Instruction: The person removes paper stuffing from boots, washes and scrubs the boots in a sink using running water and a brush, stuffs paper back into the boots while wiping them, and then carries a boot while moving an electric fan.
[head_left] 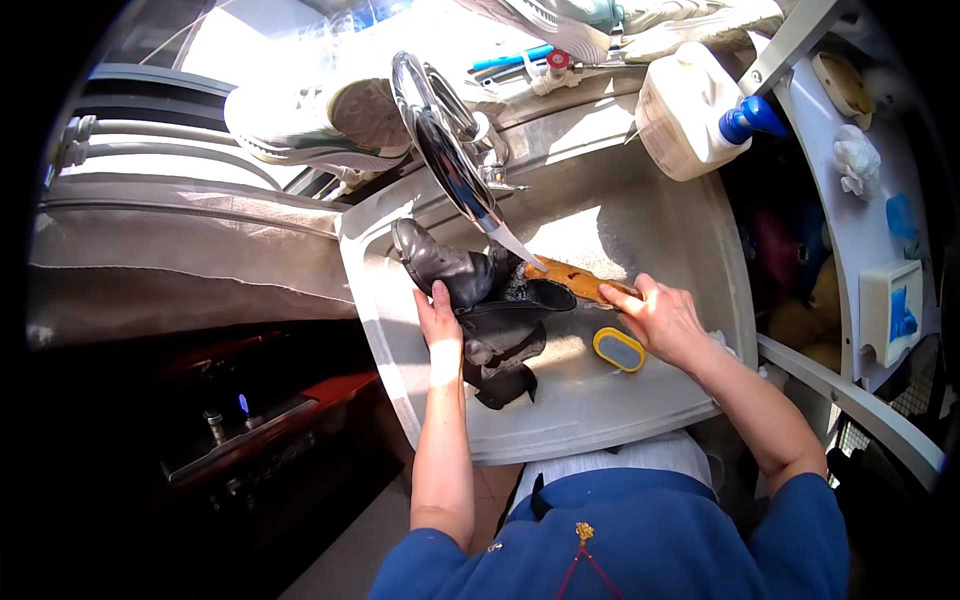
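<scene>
A shiny black boot (445, 266) lies tilted in the grey sink (690, 230), toe to the upper left. My left hand (440, 322) grips its side, thumb uppermost. Pinched in my right hand (662, 316) is the end of an orange-brown flat piece (578, 280) with dark marks; whether it belongs to the boot I cannot tell. Water from the chrome faucet (440, 150) runs onto its left end, beside the boot's opening. More crumpled black material (503, 365) lies below the boot, perhaps a second one. Near my right hand rests a yellow-rimmed grey oval brush or sponge (619, 350).
A white jug with a blue cap (690, 115) stands on the sink's back right corner. Light shoes (310, 120) sit behind the faucet. At right is a white shelf (870, 210) with a soap dish (890, 310); at left hangs a grey curtain (180, 250).
</scene>
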